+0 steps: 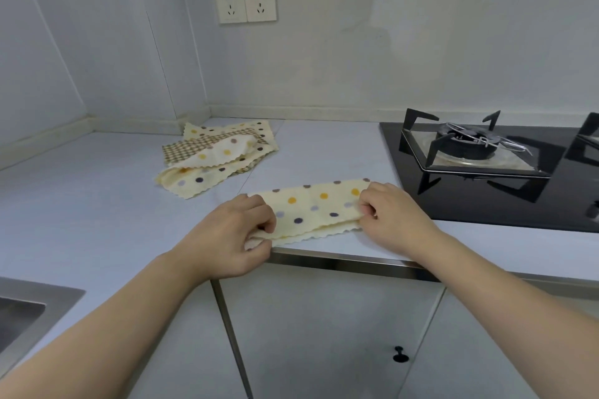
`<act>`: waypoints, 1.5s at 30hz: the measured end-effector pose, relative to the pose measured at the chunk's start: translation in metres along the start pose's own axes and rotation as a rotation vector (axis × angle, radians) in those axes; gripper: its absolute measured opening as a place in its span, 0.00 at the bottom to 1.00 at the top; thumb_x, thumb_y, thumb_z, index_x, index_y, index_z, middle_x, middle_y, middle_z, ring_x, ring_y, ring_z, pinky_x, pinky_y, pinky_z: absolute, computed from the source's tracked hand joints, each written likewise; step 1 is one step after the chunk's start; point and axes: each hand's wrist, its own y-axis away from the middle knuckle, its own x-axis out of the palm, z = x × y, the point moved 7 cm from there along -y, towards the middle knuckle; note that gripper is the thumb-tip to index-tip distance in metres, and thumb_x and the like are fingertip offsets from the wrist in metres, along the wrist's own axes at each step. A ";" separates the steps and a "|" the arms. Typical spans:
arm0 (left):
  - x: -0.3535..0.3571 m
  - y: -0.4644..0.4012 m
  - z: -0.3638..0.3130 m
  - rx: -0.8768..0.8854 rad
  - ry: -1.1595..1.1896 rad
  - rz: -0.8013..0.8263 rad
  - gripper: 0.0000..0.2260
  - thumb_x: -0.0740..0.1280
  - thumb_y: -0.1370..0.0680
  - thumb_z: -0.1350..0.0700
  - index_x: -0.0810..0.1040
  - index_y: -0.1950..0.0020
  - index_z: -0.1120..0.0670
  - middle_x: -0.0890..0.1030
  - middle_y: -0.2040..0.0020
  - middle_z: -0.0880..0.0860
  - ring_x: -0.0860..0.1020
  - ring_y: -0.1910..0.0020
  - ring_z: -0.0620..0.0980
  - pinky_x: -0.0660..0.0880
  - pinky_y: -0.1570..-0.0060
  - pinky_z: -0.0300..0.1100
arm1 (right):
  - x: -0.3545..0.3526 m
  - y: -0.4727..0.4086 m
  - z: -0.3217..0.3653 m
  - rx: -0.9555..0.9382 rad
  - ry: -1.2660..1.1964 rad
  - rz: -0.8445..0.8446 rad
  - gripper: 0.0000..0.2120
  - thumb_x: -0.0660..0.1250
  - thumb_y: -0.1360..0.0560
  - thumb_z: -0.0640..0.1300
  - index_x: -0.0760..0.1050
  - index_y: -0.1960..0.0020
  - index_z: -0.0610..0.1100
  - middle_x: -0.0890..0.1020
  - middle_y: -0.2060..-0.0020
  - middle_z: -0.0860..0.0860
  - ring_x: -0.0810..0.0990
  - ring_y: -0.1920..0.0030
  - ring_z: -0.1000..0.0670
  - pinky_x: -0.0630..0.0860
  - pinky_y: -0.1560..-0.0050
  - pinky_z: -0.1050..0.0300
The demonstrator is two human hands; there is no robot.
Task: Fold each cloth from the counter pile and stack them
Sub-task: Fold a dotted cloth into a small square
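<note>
Pale grey bench point(97, 204), corner of a kitchen. Near the front edge lies a cream dotted cloth point(319, 209), folded into a long strip running left to right, dots in yellow, grey and dark purple; lower layer shows a zigzag edge just below the upper one. Left hand point(238, 238) grips the strip's left end, fingers curled over the top, thumb under the cloth where it passes the bench edge. Right hand point(390, 214) pinches the right end, fingertips curled onto the upper layer. Both forearms bare, reaching in from below. Further back toward the wall corner, well apart from the strip, sits the pile of cloths point(217, 155): loose, overlapping, dotted cream pieces with a brown checked one between them, unfolded. To the right, a black glass gas hob point(486, 204) set into the bench, a dark pan support over the burner point(466, 142); the strip's right end lies near the hob's front left corner, not touching. Double wall socket point(245, 3) above the pile. Steel sink point(19, 317) at lower left. White cupboard doors below the bench, one with a small black knob point(400, 355).
</note>
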 end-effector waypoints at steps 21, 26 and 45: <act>-0.007 0.001 0.019 -0.269 0.094 -0.174 0.10 0.54 0.18 0.61 0.70 0.47 0.48 0.74 0.52 0.44 0.73 0.54 0.47 0.74 0.53 0.48 | -0.005 -0.003 -0.014 0.069 -0.220 -0.110 0.05 0.66 0.23 0.51 0.74 0.54 0.50 0.76 0.56 0.55 0.73 0.49 0.50 0.69 0.50 0.53; -0.009 0.000 0.017 -0.286 0.040 -0.182 0.08 0.56 0.17 0.59 0.73 0.43 0.52 0.76 0.50 0.46 0.74 0.52 0.46 0.74 0.52 0.44 | -0.014 0.000 -0.023 0.150 -0.279 -0.228 0.08 0.68 0.25 0.51 0.75 0.56 0.47 0.76 0.58 0.55 0.73 0.52 0.52 0.66 0.56 0.57; -0.040 -0.002 0.022 -0.457 0.258 -0.364 0.04 0.68 0.22 0.58 0.80 0.56 0.52 0.80 0.58 0.43 0.76 0.55 0.39 0.69 0.56 0.31 | -0.025 0.009 -0.037 0.241 -0.877 -0.322 0.03 0.71 0.26 0.44 0.81 0.54 0.45 0.82 0.60 0.49 0.75 0.60 0.53 0.70 0.60 0.65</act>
